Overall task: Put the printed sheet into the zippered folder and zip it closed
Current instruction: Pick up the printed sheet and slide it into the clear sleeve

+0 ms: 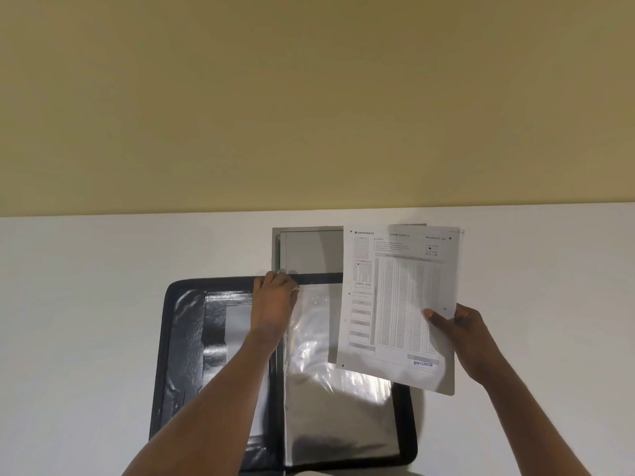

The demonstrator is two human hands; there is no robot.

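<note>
Folder (185, 338), zippered, black, glossy leather-look; lying open flat on white table (86, 304), lower centre of frame. Zip track along outer edge, fully undone. Inner pocket at left holding pale insert.

Left hand (273, 304), centre of frame: fingers curled at top edge of clear plastic sleeve (330, 389), seemingly pinching or lifting its mouth; exact grip not discernible, fingertips hidden.

Clear plastic sleeve: right half of folder, shiny, crinkled, limp; likely slippery and prone to clinging shut, hence best held open at top edge.

Grey panel (309, 250), above folder, centre of frame, partly behind sheet; identity unclear.

Printed sheet (398, 297), right of centre, held upright above folder's right half, not yet inserted. Light, thin, flexible, easily creased; best gripped at an edge and fed squarely. Legible: "VIDYAPEETH", "OMR SHEET", "Original Copy" along top; "ENTERED" stamped in blue near bottom. Remaining print too small to read.

Right hand (470, 338), right of frame: closed on sheet's lower right edge, thumb in front, fingers behind.
</note>
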